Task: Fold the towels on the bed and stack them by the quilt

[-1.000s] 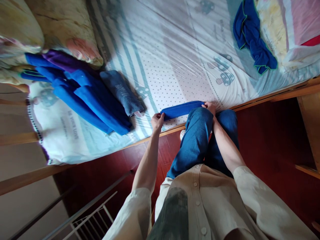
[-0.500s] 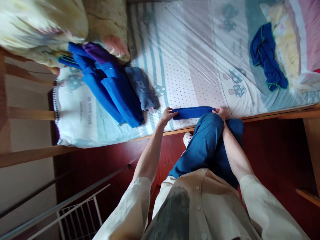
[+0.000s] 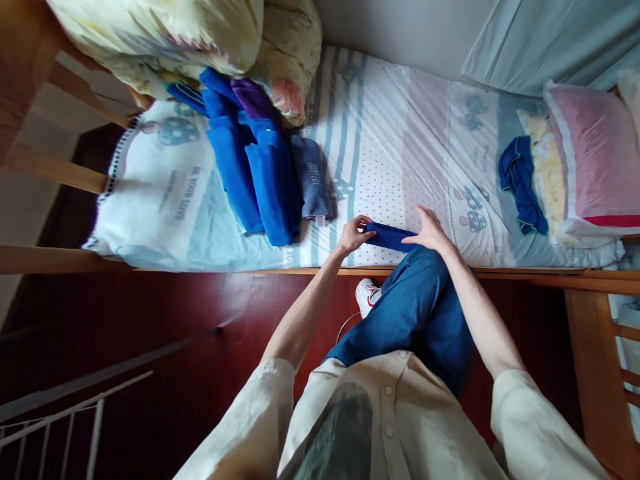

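Observation:
A narrow folded strip of blue cloth (image 3: pixel 390 237) lies near the front edge of the bed, on the dotted part of the sheet. My left hand (image 3: pixel 356 235) pinches its left end between thumb and fingers. At the other end, my right hand (image 3: pixel 428 230) is open with fingers spread, its thumb at or just over the cloth. To the left of my hands lies a grey-blue rolled cloth with lettering (image 3: pixel 311 179). Beside that are several long folded blue garments (image 3: pixel 273 190), with a purple cloth (image 3: pixel 254 100) behind them.
A crumpled blue garment with green trim (image 3: pixel 523 183) lies at the right, against a yellow cloth (image 3: pixel 550 163) and a pink pillow (image 3: pixel 595 157). Yellowish bedding (image 3: pixel 295 53) is heaped at the back left. The wooden bed rail (image 3: pixel 525 273) runs in front of my knees.
My right hand has let go of the strip's right end and spread its fingers. The visible blue strip looks shorter. My left hand keeps its end, and the camera view has shifted.

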`<state>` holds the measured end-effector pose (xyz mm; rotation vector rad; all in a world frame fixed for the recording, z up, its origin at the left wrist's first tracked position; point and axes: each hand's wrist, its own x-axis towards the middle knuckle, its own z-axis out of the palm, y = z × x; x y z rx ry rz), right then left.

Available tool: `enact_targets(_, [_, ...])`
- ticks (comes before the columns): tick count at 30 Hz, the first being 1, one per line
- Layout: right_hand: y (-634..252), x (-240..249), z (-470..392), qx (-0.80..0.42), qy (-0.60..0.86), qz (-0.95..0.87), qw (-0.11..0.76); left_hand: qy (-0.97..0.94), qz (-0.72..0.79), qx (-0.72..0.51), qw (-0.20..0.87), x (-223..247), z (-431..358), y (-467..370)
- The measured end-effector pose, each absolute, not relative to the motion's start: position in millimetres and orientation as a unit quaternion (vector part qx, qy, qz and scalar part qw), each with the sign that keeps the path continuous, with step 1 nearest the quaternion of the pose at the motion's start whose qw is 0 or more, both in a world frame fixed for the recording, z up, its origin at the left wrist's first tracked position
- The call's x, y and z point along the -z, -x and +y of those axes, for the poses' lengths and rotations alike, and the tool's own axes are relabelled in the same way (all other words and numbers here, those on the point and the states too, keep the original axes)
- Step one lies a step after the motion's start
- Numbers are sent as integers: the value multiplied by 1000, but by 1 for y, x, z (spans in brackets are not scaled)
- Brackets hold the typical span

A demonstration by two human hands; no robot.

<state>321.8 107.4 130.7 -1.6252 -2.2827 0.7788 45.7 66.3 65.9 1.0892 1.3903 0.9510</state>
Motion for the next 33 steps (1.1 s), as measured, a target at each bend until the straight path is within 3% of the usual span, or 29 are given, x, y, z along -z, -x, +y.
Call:
enact_targets(7, [-226, -157, 111, -411, 475, -770, 109, -534, 533, -440, 488, -122, 61, -40])
enact_targets(12, [-201, -193, 108, -403, 488, -757, 159, -466, 525, -543, 460, -141, 58, -9])
enact_targets(20, [-123, -205, 105, -459, 441, -702, 319, -399, 563, -534, 489, -97, 19, 27])
enact_targets(25, [-72, -201, 104, -496, 404, -693, 332, -331, 685, -503, 412, -79, 23, 42])
enact_targets(33, [-41, -193, 106, -510, 400, -667, 367, -333, 705, -490, 390, -65, 41, 73])
